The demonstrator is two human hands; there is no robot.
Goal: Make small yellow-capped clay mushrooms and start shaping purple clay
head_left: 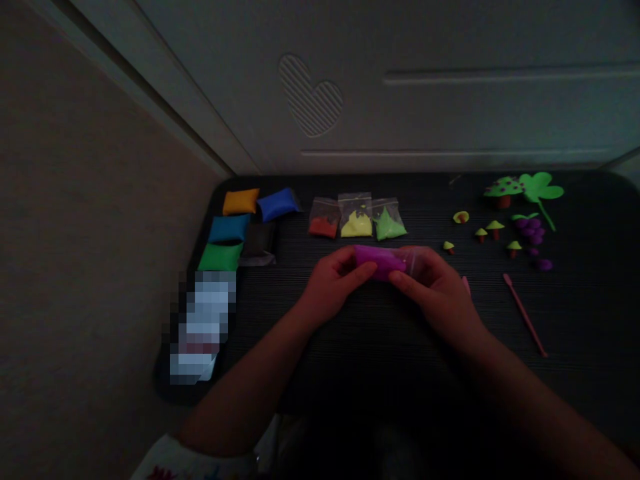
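Both my hands meet over the middle of a dark table (380,347). My left hand (333,283) and my right hand (437,290) are closed on the two ends of a small clear bag of purple clay (383,261), held just above the tabletop. The thumbs press on its near side. Right behind the bag lie three clear bags with red clay (323,220), yellow clay (356,217) and light green clay (389,220).
Sealed clay packs lie at the back left: orange (241,201), blue (277,203), teal (229,229), green (221,257), black (259,243). Small clay mushrooms (495,229), purple clay grapes (531,232) and a green clay leaf (541,189) stand at the right. A pink modelling stick (525,315) lies near my right hand. A white panel rises behind the table.
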